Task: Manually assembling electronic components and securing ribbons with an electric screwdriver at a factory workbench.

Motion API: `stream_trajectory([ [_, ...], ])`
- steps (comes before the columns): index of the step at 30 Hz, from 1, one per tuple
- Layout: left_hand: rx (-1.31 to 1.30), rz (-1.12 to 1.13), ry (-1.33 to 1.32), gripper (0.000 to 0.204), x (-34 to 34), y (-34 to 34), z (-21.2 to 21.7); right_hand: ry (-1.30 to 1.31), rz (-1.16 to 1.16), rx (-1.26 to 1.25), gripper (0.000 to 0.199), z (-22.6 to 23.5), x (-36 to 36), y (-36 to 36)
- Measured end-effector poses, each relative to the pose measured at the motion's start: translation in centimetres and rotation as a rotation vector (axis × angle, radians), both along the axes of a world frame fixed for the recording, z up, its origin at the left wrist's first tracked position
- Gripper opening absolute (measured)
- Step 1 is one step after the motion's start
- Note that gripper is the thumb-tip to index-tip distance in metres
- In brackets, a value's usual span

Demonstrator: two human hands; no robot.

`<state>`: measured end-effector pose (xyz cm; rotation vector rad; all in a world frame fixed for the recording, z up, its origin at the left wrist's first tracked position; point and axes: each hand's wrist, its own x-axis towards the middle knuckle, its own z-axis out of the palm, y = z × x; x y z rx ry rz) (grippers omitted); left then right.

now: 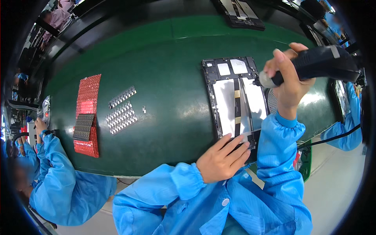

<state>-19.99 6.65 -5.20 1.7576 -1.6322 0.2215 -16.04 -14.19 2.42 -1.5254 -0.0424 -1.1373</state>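
An opened tablet (210,74) with a black frame, silvery panels and a dark ribbon cable down its middle lies on the bench. My left hand (221,160) rests on its near end, fingers stretched out and holding nothing. Wrapped round a black electric screwdriver (323,64) with a pale collar, my right hand (290,80) is over the tablet's right side. The tool lies nearly sideways, its tip at the right edge of the tablet; whether it touches a screw is too small to tell.
On the green bench (164,105), small-part sheets (122,117) lie left of the tablet, beside red bubble wrap (88,94) bearing a dark sheet (84,127). Another tablet (244,17) lies at the back. A co-worker in blue (58,176) sits at left. A black cable (333,139) runs at right.
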Motion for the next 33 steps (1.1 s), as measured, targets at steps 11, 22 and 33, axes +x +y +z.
stream_trajectory([
  [11, 0.164, 0.445, -0.150, 0.030, 18.0, -2.2, -0.6, 0.150, 0.097, 0.234, 0.035, -2.7, -3.0, -0.1],
  [22, 0.613, 1.093, -0.264, 0.054, 28.1, -7.7, 1.1, 0.261, 0.366, -0.019, 0.037, -5.0, -3.4, 0.8],
  [33, 0.532, 0.469, -0.343, 0.074, 28.6, -22.8, -0.2, 0.343, 0.262, -0.051, 0.031, -5.2, -3.6, 1.1],
])
